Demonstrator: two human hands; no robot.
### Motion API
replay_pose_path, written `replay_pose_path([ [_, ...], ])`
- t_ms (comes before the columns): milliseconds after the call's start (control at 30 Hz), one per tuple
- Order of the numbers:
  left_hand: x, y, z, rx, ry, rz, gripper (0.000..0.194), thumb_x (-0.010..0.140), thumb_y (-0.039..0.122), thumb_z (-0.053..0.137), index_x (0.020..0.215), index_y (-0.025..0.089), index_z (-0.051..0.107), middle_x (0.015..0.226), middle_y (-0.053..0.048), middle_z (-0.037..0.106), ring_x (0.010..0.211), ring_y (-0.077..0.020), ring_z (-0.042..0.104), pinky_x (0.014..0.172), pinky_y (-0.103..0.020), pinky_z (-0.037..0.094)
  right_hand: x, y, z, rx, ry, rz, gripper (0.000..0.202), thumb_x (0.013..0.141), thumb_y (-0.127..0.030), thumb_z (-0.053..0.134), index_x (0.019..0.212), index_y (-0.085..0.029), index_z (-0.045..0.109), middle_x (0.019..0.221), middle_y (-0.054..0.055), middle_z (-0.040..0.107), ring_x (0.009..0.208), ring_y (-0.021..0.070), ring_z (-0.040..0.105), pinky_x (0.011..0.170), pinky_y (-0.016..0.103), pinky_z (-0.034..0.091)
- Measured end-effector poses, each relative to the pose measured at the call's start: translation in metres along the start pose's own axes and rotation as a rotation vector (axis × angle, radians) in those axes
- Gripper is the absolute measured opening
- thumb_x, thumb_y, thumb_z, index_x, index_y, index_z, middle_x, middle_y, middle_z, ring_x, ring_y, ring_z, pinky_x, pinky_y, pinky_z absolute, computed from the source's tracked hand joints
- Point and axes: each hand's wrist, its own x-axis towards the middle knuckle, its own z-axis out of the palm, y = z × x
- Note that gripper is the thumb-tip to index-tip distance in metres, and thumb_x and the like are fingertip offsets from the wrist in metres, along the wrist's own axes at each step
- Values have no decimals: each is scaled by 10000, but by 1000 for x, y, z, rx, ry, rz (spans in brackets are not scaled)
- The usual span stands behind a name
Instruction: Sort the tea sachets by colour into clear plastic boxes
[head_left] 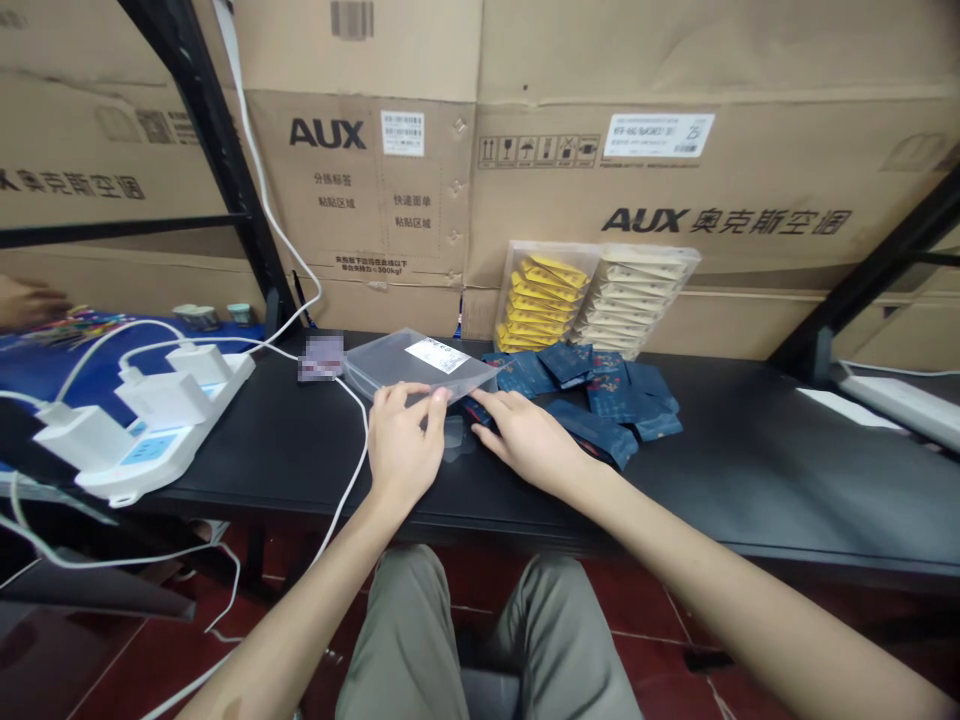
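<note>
Clear plastic, the box (pixel 379 362) lay mid-frame, just above my fingertips, seemingly longest left to right. My left hand (pixel 407 440), fingers nearly closed, pinched its near edge; my right hand (pixel 534 440), thumb and forefinger parted, only touched its right corner. Black table (pixel 757 480) lay beneath, cardboard (pixel 540 205) behind, blue packets (pixel 616 393) right of centre.

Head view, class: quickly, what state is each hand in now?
Left hand: closed on the near edge of the translucent flat plastic box.
Right hand: at the same edge; grip cannot be told.
</note>
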Motion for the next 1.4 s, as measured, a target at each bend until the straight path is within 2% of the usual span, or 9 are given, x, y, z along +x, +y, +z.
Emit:
replay_pose_path([
  [133, 0, 0, 0, -1, 1, -1, 406, 989, 415, 394, 1014, 271, 773, 1079, -55, 698, 1099, -270, 519, 991, -454, 444, 14, -10, -2, 15, -84, 104, 388, 964, -194, 514, 1351, -191, 492, 1151, 120, 641, 1041, 231, 656, 876, 345, 538],
  [233, -1, 0, 1, 0, 3, 2, 398, 987, 409, 402, 1003, 270, 775, 1087, -57, 700, 1109, -270, 524, 998, -459, 445, 19, -10, 4, 33, -40, 123, 267, 982, -205, 482, 1233, -205, 573, 1247, 124, 590, 1040, 222, 663, 854, 329, 550],
  [467, 0, 0, 2, 9, 4, 4, 385, 984, 400, 419, 998, 254, 775, 1092, -62, 698, 1112, -269, 528, 1006, -462, 444, 23, 1, 19, 121, 54, -28, 430, 940, -71, 436, 1325, -224, 547, 1451, 137, 450, 1227, 248, 587, 971, 387, 537],
  [700, 0, 0, 2, 3, 7, 16, 378, 985, 392, 424, 1006, 247, 773, 1085, -62, 701, 1094, -262, 529, 1004, -449, 449, 24, -12, 9, -2, -43, 107, 384, 963, -222, 488, 1340, -174, 543, 1337, 187, 515, 1042, 273, 672, 844, 398, 578],
  [867, 0, 0, 2, 3, 13, 16, 397, 988, 406, 419, 992, 234, 777, 1080, -65, 702, 1087, -263, 528, 995, -457, 455, 26, -14, 9, 80, -27, 139, 396, 980, -333, 518, 1320, -132, 541, 1224, 166, 627, 1098, 260, 646, 910, 363, 527],
  [1067, 0, -1, 3, 6, 11, 31, 395, 987, 412, 423, 990, 239, 778, 1061, -65, 701, 1063, -256, 534, 984, -456, 465, 28, -15, 13, -86, -116, -30, 447, 1051, -271, 272, 1160, -73, 658, 1129, 199, 692, 1116, 298, 619, 1020, 460, 428],
  [1167, 0, -2, 3, 3, 12, 25, 394, 987, 407, 423, 1001, 231, 776, 1068, -68, 702, 1081, -260, 531, 996, -460, 461, 29, -13, 15, -3, -51, -47, 425, 1027, -322, 384, 1244, -46, 624, 1271, 235, 620, 1272, 329, 512, 1066, 469, 406],
  [1300, -1, -1, 3, 0, 16, 22, 391, 986, 399, 427, 989, 228, 778, 1078, -67, 702, 1097, -265, 528, 1018, -472, 453, 31, -9, 16, 61, -76, -62, 594, 901, -401, 628, 1340, -10, 545, 1371, 269, 526, 1316, 353, 471, 1081, 461, 416],
  [1400, -2, -1, 2, 2, 13, 25, 399, 987, 403, 421, 975, 229, 780, 1078, -69, 703, 1101, -270, 528, 1019, -482, 454, 35, -12, 16, -12, -119, -5, 496, 933, -343, 583, 1297, -6, 573, 1333, 267, 564, 1284, 338, 510, 1065, 456, 431],
])
